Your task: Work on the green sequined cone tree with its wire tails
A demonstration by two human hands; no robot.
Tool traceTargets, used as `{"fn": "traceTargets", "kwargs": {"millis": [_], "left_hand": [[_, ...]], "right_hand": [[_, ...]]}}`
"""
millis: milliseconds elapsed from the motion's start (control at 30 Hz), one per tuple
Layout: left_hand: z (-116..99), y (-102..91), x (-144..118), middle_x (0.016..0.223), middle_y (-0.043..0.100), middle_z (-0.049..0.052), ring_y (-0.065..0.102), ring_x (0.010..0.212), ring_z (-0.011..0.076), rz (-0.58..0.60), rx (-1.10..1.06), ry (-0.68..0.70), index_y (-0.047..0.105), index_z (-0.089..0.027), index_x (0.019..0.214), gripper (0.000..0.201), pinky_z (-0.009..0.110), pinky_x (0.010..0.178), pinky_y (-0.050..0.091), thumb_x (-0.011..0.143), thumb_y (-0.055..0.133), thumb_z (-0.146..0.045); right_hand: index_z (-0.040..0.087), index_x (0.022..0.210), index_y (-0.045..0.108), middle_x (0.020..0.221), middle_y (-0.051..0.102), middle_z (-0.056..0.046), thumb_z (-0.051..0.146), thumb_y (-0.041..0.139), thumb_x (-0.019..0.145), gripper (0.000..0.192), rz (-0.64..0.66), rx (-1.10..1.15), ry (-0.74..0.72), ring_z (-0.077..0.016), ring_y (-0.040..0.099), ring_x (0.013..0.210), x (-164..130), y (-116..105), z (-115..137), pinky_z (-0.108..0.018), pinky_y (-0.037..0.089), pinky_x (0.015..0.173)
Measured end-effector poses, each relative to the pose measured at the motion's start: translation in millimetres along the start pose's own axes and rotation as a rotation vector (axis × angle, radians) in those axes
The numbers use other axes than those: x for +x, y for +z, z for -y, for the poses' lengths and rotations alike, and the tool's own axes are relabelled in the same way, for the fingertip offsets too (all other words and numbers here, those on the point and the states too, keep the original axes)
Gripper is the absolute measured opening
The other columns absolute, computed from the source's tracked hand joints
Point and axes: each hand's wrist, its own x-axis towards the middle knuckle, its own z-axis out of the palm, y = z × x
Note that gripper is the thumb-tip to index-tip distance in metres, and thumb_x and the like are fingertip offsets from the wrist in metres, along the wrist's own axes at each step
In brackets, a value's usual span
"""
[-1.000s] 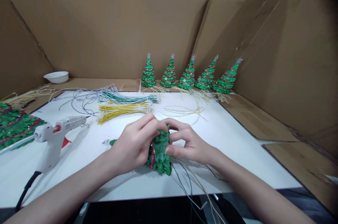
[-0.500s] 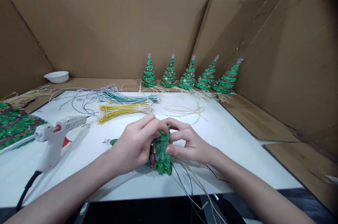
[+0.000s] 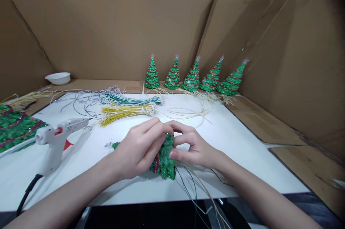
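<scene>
1. Fingers, left hand [image 3: 142,151]: curled over the middle of a small green tree [image 3: 167,164], grasping it. Fingers, right hand [image 3: 192,148]: arched, thumb on the tree's base edge; index fingertip hidden behind the left hand, so firmness of grip cannot be told.
2. Far left: larger-looking green tree [image 3: 17,132], cut off by the view; yellowish strands [image 3: 31,96] behind it, white bowl [image 3: 58,78] at the rear.
3. White glue gun [image 3: 52,150] just right of that tree, nozzle pointing right, black cord [image 3: 28,191] running down from its handle.
4. Left of centre: tangle of dark wires [image 3: 84,105]; then green bundle [image 3: 129,99] and, nearer the person, yellow bundle [image 3: 126,113], side by side.
5. Centre: held tree lies on its side near the front of the white bench [image 3: 242,157], clear star [image 3: 108,145] to the left, base to the right. Green and pale strands [image 3: 188,180] beside the base hang over the front edge.
6. Rear, centre to right: five decorated trees [image 3: 190,79] upright in a row before the cardboard wall [image 3: 178,24].
</scene>
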Motion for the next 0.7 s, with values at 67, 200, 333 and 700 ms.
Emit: {"fn": "traceTargets", "kwargs": {"millis": [67, 200, 333, 700], "left_hand": [[0.2, 0.1, 0.1, 0.079, 0.049, 0.001, 0.045, 0.068, 0.0131, -0.002, 0.007, 0.006, 0.054, -0.015, 0.103, 0.019, 0.024, 0.062, 0.037, 0.096, 0.038, -0.007], [1.1, -0.2, 0.5, 0.080, 0.049, 0.001, 0.046, 0.068, 0.0138, -0.004, 0.026, 0.016, 0.053, -0.015, 0.103, 0.020, 0.024, 0.062, 0.038, 0.095, 0.038, -0.006], [1.6, -0.3, 0.4, 0.079, 0.049, 0.001, 0.046, 0.067, 0.0137, -0.009, 0.062, 0.029, 0.053, -0.016, 0.102, 0.021, 0.024, 0.060, 0.038, 0.093, 0.038, -0.005], [-1.2, 3.0, 4.1, 0.076, 0.042, -0.001, 0.042, 0.064, 0.0112, -0.011, 0.126, 0.055, 0.059, -0.015, 0.095, 0.033, 0.020, 0.056, 0.034, 0.080, 0.037, 0.004]], "right_hand": [[0.017, 0.068, 0.069, 0.112, 0.061, -0.009, 0.048, 0.061, 0.091, 0.039, -0.002, -0.003, -0.005, -0.0206, 0.060, 0.102, 0.3, -0.3, 0.8, -0.038, 0.049, 0.089], [0.016, 0.068, 0.069, 0.112, 0.060, -0.010, 0.049, 0.060, 0.091, 0.041, -0.006, -0.026, -0.007, -0.0205, 0.060, 0.101, 0.3, -0.2, 2.1, -0.038, 0.049, 0.088], [0.016, 0.068, 0.069, 0.113, 0.060, -0.010, 0.046, 0.061, 0.091, 0.039, -0.004, -0.026, -0.008, -0.0206, 0.060, 0.102, -0.3, 0.2, 1.9, -0.037, 0.049, 0.089], [0.015, 0.072, 0.070, 0.115, 0.060, -0.011, 0.048, 0.058, 0.093, 0.040, 0.006, -0.020, -0.031, -0.0215, 0.060, 0.105, 1.3, -0.2, 2.8, -0.038, 0.048, 0.091]]}}
